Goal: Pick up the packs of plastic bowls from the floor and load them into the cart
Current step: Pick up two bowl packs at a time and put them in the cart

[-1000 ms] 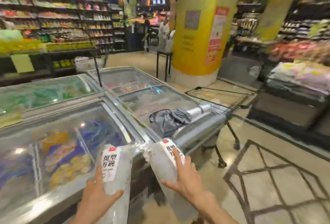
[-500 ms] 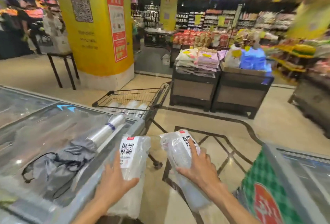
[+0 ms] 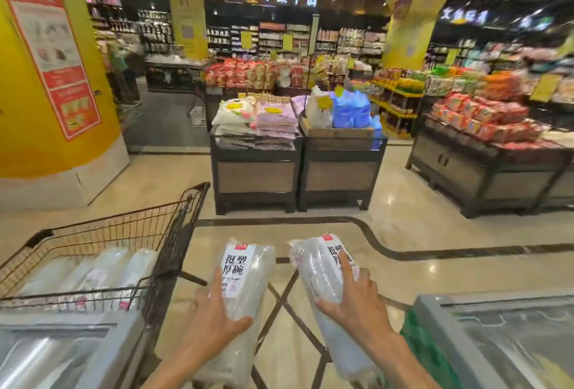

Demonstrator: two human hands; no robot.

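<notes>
I carry two long clear packs of plastic bowls with white labels. My left hand [image 3: 214, 318] grips the left pack [image 3: 248, 277] from above, near its middle. My right hand [image 3: 351, 298] holds the right pack [image 3: 313, 267], forefinger stretched along its label. Both packs hang over the floor at the bottom centre. The black wire cart [image 3: 174, 233] stands at the lower left, just left of the left pack. Several packs of bowls [image 3: 102, 277] lie side by side inside it.
A freezer chest [image 3: 77, 354] lies at the bottom left, in front of the cart, and another freezer [image 3: 497, 339] at the bottom right. A yellow pillar [image 3: 46, 93] rises at left. Dark display stands [image 3: 298, 171] with bagged goods stand ahead across the tiled floor.
The view has swung right, away from the left freezers. The cart now sits closer at my lower left, and both held packs have come nearer to it.
</notes>
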